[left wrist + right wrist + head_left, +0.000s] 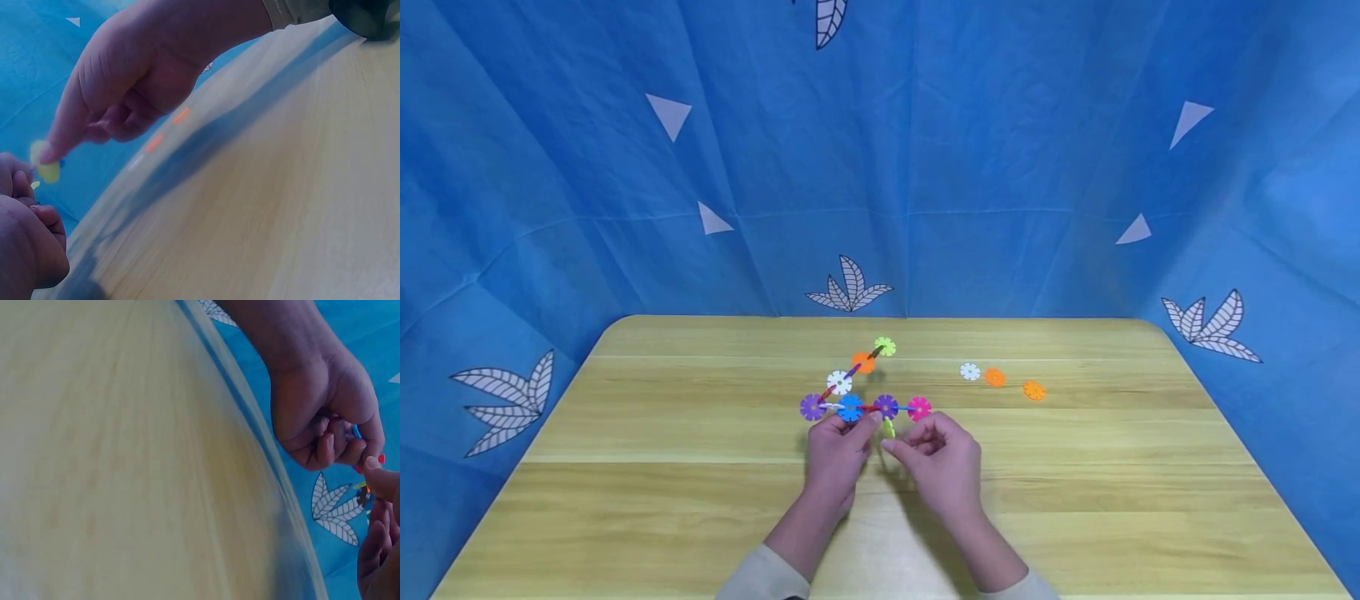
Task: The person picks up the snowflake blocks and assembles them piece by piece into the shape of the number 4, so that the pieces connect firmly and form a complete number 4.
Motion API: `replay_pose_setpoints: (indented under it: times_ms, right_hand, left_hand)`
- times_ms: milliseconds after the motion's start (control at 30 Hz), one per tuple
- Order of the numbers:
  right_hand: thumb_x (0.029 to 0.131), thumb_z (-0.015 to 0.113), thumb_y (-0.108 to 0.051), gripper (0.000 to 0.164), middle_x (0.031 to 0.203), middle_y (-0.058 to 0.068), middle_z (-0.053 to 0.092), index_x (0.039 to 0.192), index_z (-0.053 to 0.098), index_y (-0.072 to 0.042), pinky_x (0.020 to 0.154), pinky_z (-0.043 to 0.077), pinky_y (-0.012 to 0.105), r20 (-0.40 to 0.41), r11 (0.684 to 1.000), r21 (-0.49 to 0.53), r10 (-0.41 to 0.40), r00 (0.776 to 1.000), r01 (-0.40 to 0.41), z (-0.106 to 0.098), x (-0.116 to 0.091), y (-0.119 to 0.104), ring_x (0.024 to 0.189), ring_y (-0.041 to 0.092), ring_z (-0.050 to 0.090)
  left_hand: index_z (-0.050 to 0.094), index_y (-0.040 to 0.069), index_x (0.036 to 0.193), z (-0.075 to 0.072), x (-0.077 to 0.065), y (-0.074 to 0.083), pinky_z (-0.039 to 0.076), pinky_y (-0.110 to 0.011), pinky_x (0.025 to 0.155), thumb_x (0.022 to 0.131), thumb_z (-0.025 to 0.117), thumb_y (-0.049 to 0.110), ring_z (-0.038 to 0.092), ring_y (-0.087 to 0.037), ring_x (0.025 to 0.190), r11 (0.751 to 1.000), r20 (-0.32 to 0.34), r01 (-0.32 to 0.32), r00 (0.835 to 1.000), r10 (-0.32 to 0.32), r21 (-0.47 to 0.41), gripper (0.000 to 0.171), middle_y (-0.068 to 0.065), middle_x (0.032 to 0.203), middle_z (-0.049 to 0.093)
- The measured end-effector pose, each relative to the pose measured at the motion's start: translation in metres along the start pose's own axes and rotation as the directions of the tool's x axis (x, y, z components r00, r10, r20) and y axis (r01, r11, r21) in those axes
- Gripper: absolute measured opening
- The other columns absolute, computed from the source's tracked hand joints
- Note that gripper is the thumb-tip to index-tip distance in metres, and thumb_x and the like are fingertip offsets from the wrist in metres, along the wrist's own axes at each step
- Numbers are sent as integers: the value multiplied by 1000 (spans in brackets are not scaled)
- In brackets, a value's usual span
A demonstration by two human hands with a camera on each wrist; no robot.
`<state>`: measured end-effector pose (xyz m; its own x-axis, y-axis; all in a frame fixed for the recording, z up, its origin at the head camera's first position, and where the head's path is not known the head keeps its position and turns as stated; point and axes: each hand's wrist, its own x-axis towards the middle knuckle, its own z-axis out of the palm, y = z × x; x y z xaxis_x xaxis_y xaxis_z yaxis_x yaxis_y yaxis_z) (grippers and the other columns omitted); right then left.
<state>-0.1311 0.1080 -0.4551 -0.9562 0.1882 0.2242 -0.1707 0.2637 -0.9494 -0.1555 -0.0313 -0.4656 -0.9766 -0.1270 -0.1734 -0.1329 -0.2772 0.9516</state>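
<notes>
A linked chain of notched plastic discs is held up above the table. Its front row shows a purple disc point(812, 407), a blue disc point(850, 407), a second purple disc point(885, 407) and a pink disc point(919, 408), joined by discs seen edge-on. From the left end, a white disc point(839, 382), an orange disc point(863, 362) and a lime disc point(885, 346) slant up and right. My left hand point(835, 463) grips the front row near the blue disc. Below the second purple disc, my right hand point(951, 471) pinches a yellow-green disc point(50, 172); its slot is too small to see.
Loose on the wooden table point(1112, 483), right of the chain, lie a white disc point(970, 372) and two orange discs, one nearer point(995, 377) and one farther right point(1034, 390). A blue patterned cloth point(1000, 167) hangs behind and around the table.
</notes>
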Motion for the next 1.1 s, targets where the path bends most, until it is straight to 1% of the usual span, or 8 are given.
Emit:
replay_pose_setpoints:
  times_ms: [133,267,367,467,567,700,900,1100]
  right_hand:
    - [63,96,-15,46,72,7,54,78,53,-8,53,42,22,-48,997,-72,-28,998,25,-1,2,4,62,16,46]
    - [60,98,-18,56,101,12,51,99,59,-12,69,45,35,-58,991,-124,-65,996,57,-3,6,9,87,28,49]
    - [62,97,-16,65,121,8,45,116,62,-21,84,46,48,-9,993,-85,-88,996,87,-6,9,7,111,36,45]
    - [66,93,-5,64,129,11,43,121,63,-17,91,44,57,71,995,11,-103,992,102,-10,10,-5,119,33,44]
    - [68,88,7,57,130,19,45,120,64,-4,94,44,62,144,989,118,-100,984,83,-12,10,-17,118,35,47]
    - [70,84,11,51,125,20,51,116,65,4,92,46,63,205,977,202,-113,972,71,-11,13,-8,112,45,52]
    - [69,86,8,51,120,12,60,115,68,-3,92,50,56,229,970,235,-115,967,60,-7,19,18,109,34,60]
    - [67,89,4,51,116,11,62,113,70,-7,91,54,44,244,961,275,-98,965,28,-6,21,24,102,29,64]
  left_hand:
    - [70,0,82,1,0,0,32,-18,45,85,80,13,39,-9,52,1000,4,-4,1000,4,-5,17,0,62,52]
    - [70,0,81,0,0,-1,31,-19,45,86,79,13,39,-9,51,1000,7,-5,1000,5,-6,16,0,61,51]
    - [69,2,79,0,0,-1,30,-19,45,86,79,13,39,-10,52,1000,8,6,1000,-6,-9,17,0,61,51]
    - [68,2,78,0,1,-2,31,-19,46,86,79,13,39,-10,53,1000,8,23,1000,-23,-16,18,-1,64,54]
    - [69,2,79,0,1,-2,33,-18,47,85,80,13,41,-9,53,999,13,32,999,-32,-18,17,-1,68,57]
    - [72,6,80,1,0,-1,34,-17,47,87,78,8,42,-8,53,999,23,36,999,-36,-28,9,-2,72,62]
    - [73,4,83,1,-1,-1,34,-17,47,87,77,7,43,-8,54,999,33,43,999,-42,-29,6,-2,71,62]
    - [71,-1,83,0,-1,-2,35,-18,47,85,79,11,43,-9,53,999,39,39,999,-38,-18,14,-1,69,60]
